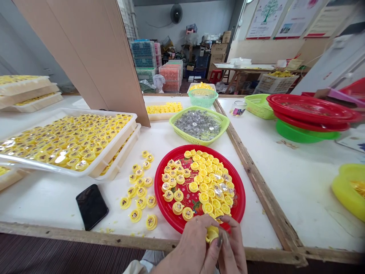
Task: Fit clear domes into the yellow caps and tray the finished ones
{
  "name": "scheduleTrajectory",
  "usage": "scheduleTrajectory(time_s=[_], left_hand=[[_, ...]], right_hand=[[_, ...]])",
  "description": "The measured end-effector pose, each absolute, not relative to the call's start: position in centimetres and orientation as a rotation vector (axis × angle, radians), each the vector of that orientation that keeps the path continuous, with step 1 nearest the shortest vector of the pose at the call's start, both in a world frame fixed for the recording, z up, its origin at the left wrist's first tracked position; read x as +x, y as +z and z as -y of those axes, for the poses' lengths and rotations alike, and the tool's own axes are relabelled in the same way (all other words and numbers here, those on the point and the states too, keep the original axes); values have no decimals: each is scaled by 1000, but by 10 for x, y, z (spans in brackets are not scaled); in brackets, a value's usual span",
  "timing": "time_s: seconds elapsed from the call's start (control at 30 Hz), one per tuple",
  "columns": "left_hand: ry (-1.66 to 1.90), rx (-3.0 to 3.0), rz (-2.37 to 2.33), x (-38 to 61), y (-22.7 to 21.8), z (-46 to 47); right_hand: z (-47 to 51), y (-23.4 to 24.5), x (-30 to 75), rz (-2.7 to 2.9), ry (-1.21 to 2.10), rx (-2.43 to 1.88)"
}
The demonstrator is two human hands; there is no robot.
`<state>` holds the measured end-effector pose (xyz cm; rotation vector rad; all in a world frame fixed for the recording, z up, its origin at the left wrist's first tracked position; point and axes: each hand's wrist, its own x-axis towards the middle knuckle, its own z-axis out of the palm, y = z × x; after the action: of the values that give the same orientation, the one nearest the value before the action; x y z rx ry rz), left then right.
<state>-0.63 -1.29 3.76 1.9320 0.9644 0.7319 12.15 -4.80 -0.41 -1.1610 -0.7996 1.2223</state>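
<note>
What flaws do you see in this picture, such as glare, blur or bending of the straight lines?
In the head view, glare shines on the clear-topped yellow caps in the white plastic tray; the wooden table rail bends from the wide lens; the left hand, the right hand and the yellow cap between them look slightly soft.

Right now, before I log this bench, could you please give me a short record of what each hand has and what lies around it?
Left hand: pinching a yellow plastic cap
Right hand: pinching the same cap
Nearest: red plastic plate, holding many yellow caps
Left of plate: loose yellow caps; black smartphone
Beyond plate: green basket of clear pieces
Far left: white tray of caps
</note>
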Motion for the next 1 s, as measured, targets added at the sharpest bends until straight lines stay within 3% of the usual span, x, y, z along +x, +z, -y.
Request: scheduleTrajectory(time_s=[0.2, 0.33, 0.5, 0.6, 0.83, 1.0], left_hand=[[809, 1715, -1005, 4, 0, 22], [731, 1716, -1052, -3, 5, 0], [446, 2181, -1353, -17, 12, -52], [330, 2298, -1405, -19, 3, -66], [308, 2340, -1493, -24, -5, -63], [349, 2329, -1604, -23, 0, -74]], right_hand=[[58, -13, 94, 692, 1026, -1359], [34, -16, 134, 1103, 900, -1430], [-8, -10, 220, 1780, -183, -1752], [-19, -9, 238, 1907, -493, -1931], [-25, -15, 228, 1875, -466, -2153], [-27, -22, 240, 1801, -350, -2011]])
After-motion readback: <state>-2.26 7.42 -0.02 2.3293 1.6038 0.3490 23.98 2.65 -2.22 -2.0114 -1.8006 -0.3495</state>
